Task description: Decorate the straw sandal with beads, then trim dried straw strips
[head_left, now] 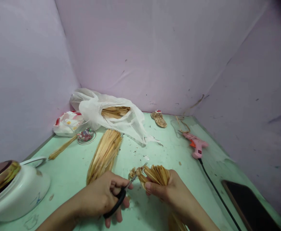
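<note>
My left hand point(106, 192) has its fingers in the black handle of a pair of scissors point(119, 200). The metal blades point up and right, at the end of a bundle of dried, straw-coloured plant strips point(158, 175). Around that bundle my right hand point(169, 189) is closed, thumb on the near side. Its cut-looking ends fan out above the fist, and some strips hang below the hand. One strip end lies at the blades, with a small curled piece point(132, 172) beside it. Just beyond my left hand lies a larger bundle of the same strips point(105, 154).
Behind are a white plastic bag point(135, 120) of strips, a dish of beads point(86, 135) and a small woven slipper point(158, 118). At right lie a pink glue gun point(198, 144) with its cord and a dark phone point(248, 205). A white round-based object point(34, 189) stands at left.
</note>
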The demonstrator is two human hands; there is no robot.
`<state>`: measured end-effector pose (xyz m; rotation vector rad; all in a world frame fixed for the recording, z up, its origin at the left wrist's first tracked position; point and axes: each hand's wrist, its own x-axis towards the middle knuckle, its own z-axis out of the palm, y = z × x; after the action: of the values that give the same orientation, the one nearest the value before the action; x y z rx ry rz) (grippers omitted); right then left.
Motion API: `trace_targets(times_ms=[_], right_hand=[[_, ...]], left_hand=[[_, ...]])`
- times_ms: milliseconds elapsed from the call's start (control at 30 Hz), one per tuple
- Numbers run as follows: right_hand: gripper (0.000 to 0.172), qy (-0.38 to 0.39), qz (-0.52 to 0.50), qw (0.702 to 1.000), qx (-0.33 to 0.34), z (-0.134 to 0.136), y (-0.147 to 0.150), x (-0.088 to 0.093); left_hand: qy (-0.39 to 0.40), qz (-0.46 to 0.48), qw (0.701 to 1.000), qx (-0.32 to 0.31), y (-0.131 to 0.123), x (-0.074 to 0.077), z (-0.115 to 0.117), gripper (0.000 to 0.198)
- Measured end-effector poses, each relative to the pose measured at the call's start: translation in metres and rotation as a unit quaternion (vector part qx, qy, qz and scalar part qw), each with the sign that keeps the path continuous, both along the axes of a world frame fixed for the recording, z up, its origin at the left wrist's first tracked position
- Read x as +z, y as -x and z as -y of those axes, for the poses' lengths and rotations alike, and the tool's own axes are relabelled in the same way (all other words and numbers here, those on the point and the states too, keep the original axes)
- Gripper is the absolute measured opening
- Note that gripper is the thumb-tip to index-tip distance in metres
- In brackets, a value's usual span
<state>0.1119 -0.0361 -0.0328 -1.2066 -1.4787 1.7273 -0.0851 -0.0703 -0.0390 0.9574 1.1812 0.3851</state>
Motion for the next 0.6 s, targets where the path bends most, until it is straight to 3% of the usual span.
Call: trace_targets(times_ms=[100, 200, 333, 433, 533, 600], right_hand=[[0.023, 0.027, -0.019, 0.999, -0.031, -0.001, -0.001, -0.004], [0.022, 0.093, -0.062, 0.987, -0.114, -0.004, -0.001, -0.008], [0.018, 0.223, -0.187, 0.926, -0.241, -0.012, -0.003, -0.010], [0.010, 0.296, -0.224, 0.883, -0.287, -0.018, -0.005, -0.010], [0.009, 0.296, -0.231, 0.872, -0.314, -0.021, -0.006, -0.009], [0.011, 0.292, -0.237, 0.866, -0.329, -0.022, -0.005, -0.008]], left_hand=[[0.007, 0.018, 1.000, 0.018, -0.001, 0.001, -0.001, 0.047], [-0.006, 0.008, 0.996, 0.084, -0.004, 0.006, -0.003, 0.048], [-0.069, -0.019, 0.975, 0.209, -0.004, 0.011, -0.004, 0.044], [-0.089, -0.049, 0.971, 0.218, -0.005, 0.012, -0.003, 0.046], [-0.089, -0.116, 0.965, 0.216, -0.011, 0.015, -0.001, 0.047], [-0.133, -0.170, 0.957, 0.196, -0.015, 0.021, 0.000, 0.041]])
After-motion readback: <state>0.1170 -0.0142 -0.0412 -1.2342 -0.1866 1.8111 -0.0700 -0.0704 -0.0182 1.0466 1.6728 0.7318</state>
